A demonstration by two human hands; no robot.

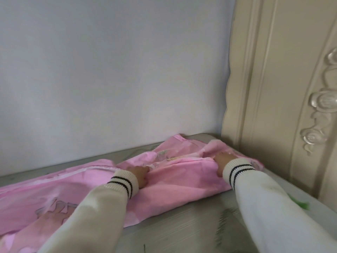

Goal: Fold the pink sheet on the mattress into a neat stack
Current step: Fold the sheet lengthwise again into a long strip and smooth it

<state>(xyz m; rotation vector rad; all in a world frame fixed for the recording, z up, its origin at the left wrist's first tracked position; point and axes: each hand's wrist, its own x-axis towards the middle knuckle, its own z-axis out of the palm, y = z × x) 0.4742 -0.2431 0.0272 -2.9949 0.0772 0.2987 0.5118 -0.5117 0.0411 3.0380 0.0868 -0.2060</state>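
The pink sheet (180,181), printed with pale figures, lies in a long band across the grey mattress (191,221), running from the lower left to the far right corner. Its far end is bunched in loose folds. My left hand (141,175) grips a fold of the sheet near the middle, fingers curled into the cloth. Further right, near the headboard, my right hand (223,161) is closed on another bunched fold. Both arms wear cream sleeves with two black stripes at the cuffs.
A plain pale wall (113,73) runs along the far side of the mattress. A cream carved headboard (273,92) with raised ornaments stands at the right. Bare mattress with a green leaf print (300,204) shows at the lower right.
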